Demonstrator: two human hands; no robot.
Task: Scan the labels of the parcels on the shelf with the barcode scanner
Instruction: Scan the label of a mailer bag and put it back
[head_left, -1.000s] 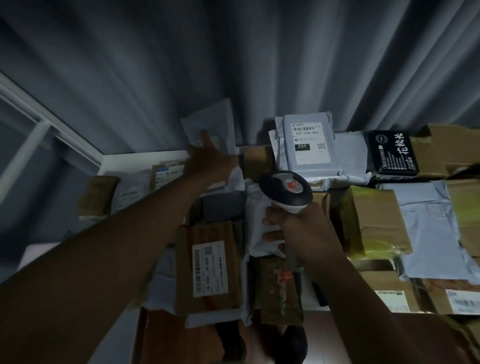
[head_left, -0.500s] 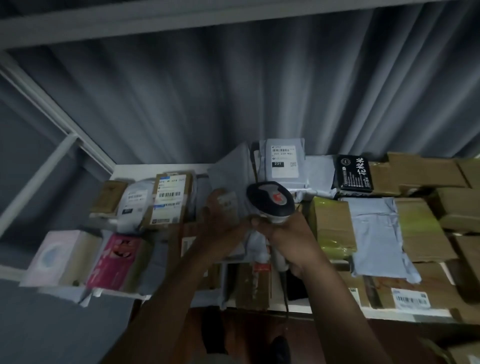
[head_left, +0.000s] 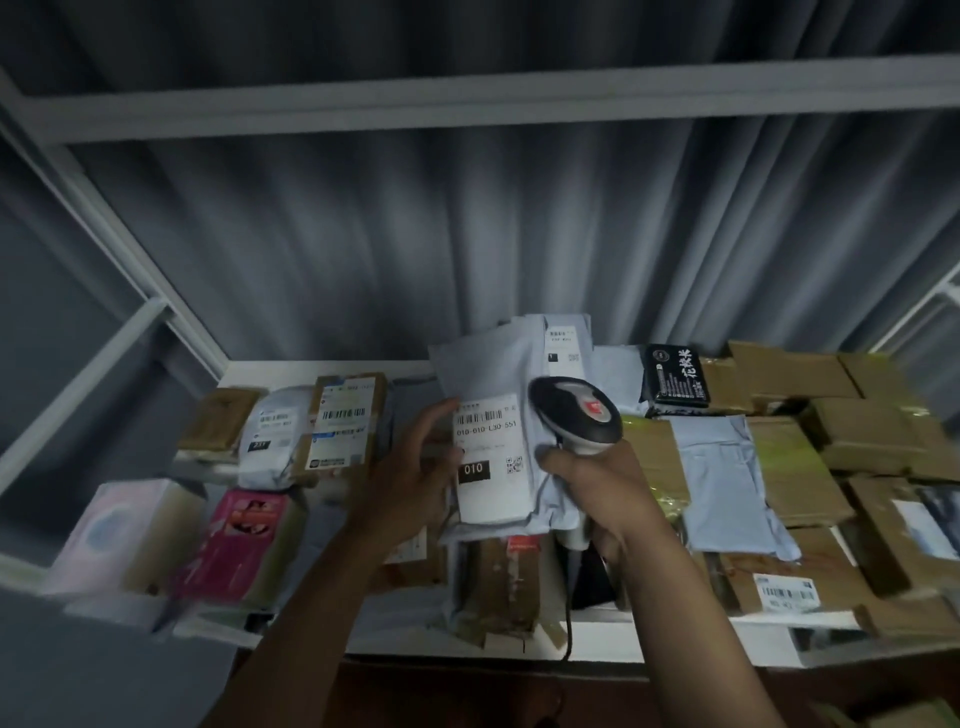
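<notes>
L hand (head_left: 415, 478) grips the left edge of a grey mailer (head_left: 493, 415) w/ its "010" label (head_left: 491, 457) face up, above the shelf (head_left: 675, 642) parcels. R hand (head_left: 602, 488) grips the barcode scanner (head_left: 574, 415) handle, head just beside the label.

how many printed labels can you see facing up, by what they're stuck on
Labels on grey bags: 3
Labels on brown boxes: 2
Total: 5
Others may be hidden or blurred.
</notes>
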